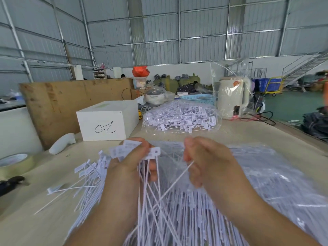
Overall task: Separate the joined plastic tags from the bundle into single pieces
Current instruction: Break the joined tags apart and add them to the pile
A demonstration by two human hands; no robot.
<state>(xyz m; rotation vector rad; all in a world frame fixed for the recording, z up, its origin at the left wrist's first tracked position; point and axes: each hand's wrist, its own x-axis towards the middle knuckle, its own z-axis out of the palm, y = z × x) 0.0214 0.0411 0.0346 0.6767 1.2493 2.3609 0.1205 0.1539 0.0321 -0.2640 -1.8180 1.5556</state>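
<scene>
- Two bare hands, raised side by side over a pale table (239,128), near the middle of the view.
- Left hand (131,160): fingers curled round a bundle of white plastic tags (134,150); flat tag heads fan out above the knuckles, thin tails hang down past the wrist.
- Right hand (205,160): fingers curled, pinching a single tag tail (175,183) that runs slanting down and to the left, crossing the hanging tails.
- Loose tags (88,176), many: spread on the table to the left of the left hand, heads mostly pointing away from the person.
- Flat clear packs of tags (276,176): lying under and to the right of the right hand.
- One clear bag of tags (181,118): farther back on the table, beyond both hands.
- One white box (108,123) with a black scrawl on its front, back left.
- One roll of tape (16,162), at the left edge.
- One white bottle (62,142), lying on its side near the box.
- One cream kettle (232,96) in clear wrap, back right, beside the bag.
</scene>
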